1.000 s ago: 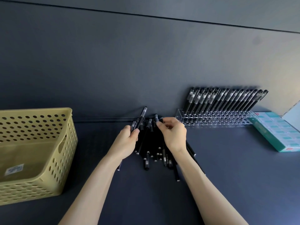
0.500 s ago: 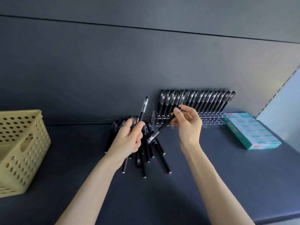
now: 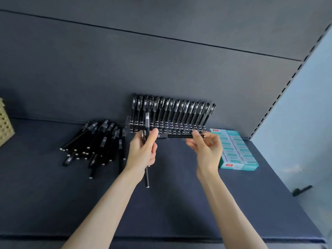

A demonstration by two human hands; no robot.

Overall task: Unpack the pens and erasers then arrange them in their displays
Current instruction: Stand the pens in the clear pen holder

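Note:
My left hand (image 3: 142,152) grips a few black pens (image 3: 147,123) held upright, just in front of the left end of the clear pen rack (image 3: 162,129). My right hand (image 3: 206,150) pinches one black pen (image 3: 179,136) that lies level along the rack's front edge. The rack stands against the back wall with a row of several black pens (image 3: 172,109) leaning in its rear holes. A loose pile of black pens (image 3: 95,142) lies on the shelf left of my left hand. A teal box of erasers (image 3: 235,150) sits to the right of the rack.
A yellow perforated basket (image 3: 5,123) shows at the far left edge. The dark shelf (image 3: 170,203) ends at a light blue side panel (image 3: 296,114) on the right. A small black clip (image 3: 301,190) sticks out low on that panel.
Both hands have moved right, away from the pile and up to the rack. The pen in my right hand has turned from slanted to level. The view has shifted right, so the basket is nearly out of sight.

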